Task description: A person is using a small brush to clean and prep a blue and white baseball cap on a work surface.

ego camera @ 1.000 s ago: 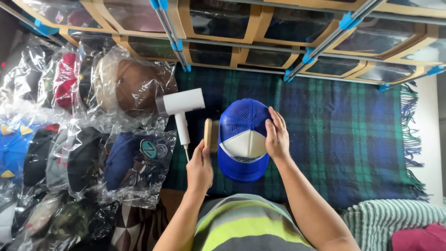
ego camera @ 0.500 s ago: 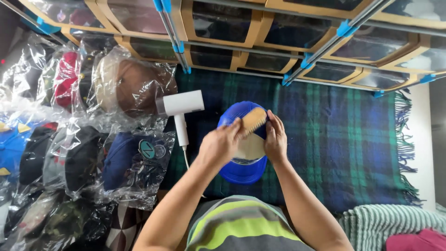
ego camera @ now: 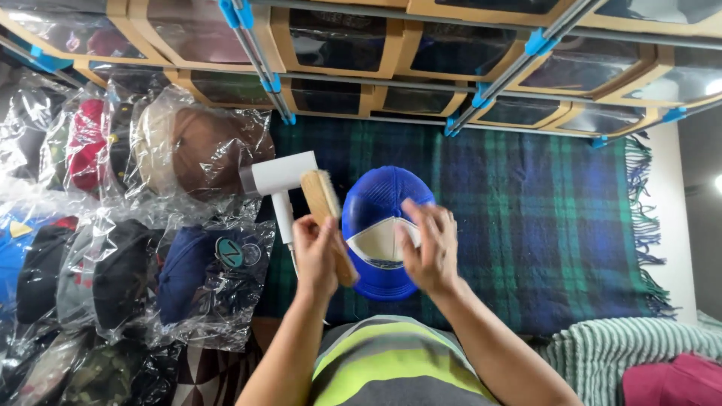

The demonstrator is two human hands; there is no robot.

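Between the two hands lies a blue-and-white trucker cap (ego camera: 380,229), crown pointing away from the person and brim towards the striped shirt (ego camera: 391,361), resting on a green and blue plaid blanket (ego camera: 526,225). On the cap's near side, the right hand (ego camera: 427,252) lies over the white front panel and the brim edge, fingers loosely curled and slightly apart, touching the fabric. Just to the cap's other side, the left hand (ego camera: 316,256) is closed in a fist around the handle of a wooden brush (ego camera: 328,218); the brush head sticks up beyond the knuckles, bristles facing the cap, just beside the mesh crown but not clearly touching it. Directly behind the left hand, a white hair dryer (ego camera: 280,180) lies on the blanket, its handle running down past the thumb. Further out on the left hand's side sits a heap of caps in clear plastic bags (ego camera: 173,195). Beyond both hands, past the cap, stands a rack of cardboard window boxes (ego camera: 338,37) on grey rods with blue joints.
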